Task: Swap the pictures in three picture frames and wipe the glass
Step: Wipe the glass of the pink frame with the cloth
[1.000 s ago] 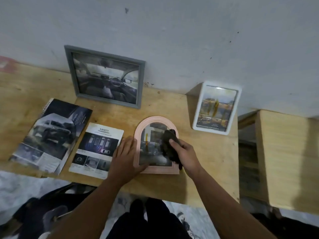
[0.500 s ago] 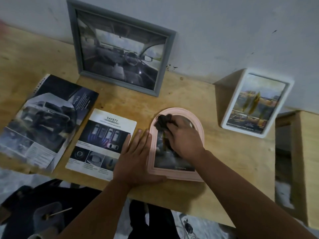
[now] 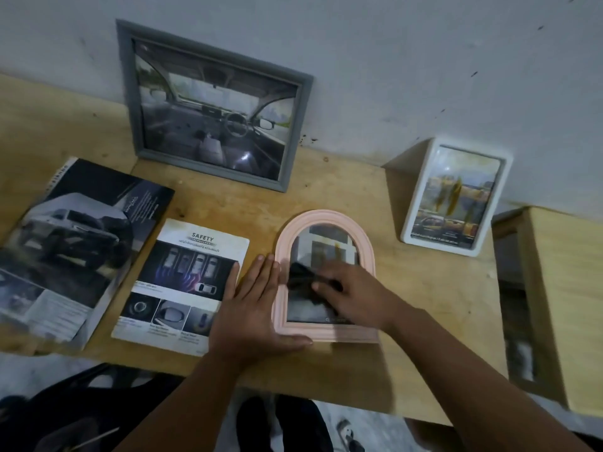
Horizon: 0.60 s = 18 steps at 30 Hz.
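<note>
A pink arched picture frame (image 3: 368, 252) lies flat on the wooden table (image 3: 326, 190). My left hand (image 3: 257, 308) lies flat against its left and lower edge, fingers straight, holding it still. My right hand (image 3: 350, 293) presses a dark cloth (image 3: 300, 280) on the glass, fingers bent around it. A grey frame (image 3: 212, 106) with a car-interior picture leans on the wall at the back. A white frame (image 3: 456, 195) with a yellowish picture stands at the right.
Two printed car leaflets lie left of the pink frame: a large one (image 3: 71, 243) and a "SAFETY" sheet (image 3: 182, 282). A wooden box (image 3: 561, 301) stands at the right beyond the table's edge. The front edge of the table runs just below my wrists.
My right hand has slid the cloth from the top of the arch down to the middle of the glass. My left hand stays at the frame's left edge. The view moved closer.
</note>
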Each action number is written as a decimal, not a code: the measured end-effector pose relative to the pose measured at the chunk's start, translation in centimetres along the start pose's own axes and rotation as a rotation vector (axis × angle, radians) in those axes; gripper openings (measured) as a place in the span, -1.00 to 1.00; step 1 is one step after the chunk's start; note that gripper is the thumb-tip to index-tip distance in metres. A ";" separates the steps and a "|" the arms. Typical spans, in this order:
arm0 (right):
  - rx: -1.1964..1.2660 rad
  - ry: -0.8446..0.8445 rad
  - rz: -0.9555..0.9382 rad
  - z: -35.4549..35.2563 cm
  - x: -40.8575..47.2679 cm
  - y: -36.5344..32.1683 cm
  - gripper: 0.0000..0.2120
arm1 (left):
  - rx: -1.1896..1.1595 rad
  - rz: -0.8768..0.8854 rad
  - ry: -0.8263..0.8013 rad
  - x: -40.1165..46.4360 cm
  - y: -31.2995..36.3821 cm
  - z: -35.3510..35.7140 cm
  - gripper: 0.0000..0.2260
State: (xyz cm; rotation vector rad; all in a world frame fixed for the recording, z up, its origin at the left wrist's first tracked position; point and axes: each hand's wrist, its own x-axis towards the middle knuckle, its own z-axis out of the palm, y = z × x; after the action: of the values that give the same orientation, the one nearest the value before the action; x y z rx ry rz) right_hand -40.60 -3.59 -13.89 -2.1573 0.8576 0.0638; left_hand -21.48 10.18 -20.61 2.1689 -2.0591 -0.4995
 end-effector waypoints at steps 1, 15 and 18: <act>0.006 0.122 0.016 -1.1 1.3 0.4 -0.75 | -0.005 -0.007 -0.013 0.1 0.0 -0.1 0.26; -0.203 -0.010 -0.134 3.5 -4.4 0.0 -0.68 | 0.012 0.014 0.002 0.0 0.0 0.2 0.23; -0.064 0.145 -0.089 -0.5 -1.4 0.8 -0.70 | 0.015 0.012 -0.008 0.1 0.0 0.2 0.23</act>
State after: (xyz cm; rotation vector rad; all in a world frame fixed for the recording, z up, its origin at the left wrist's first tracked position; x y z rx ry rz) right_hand -42.24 -3.49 -13.66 -2.2795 0.8498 -0.1130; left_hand -21.53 10.13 -20.76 2.1651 -2.0855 -0.4934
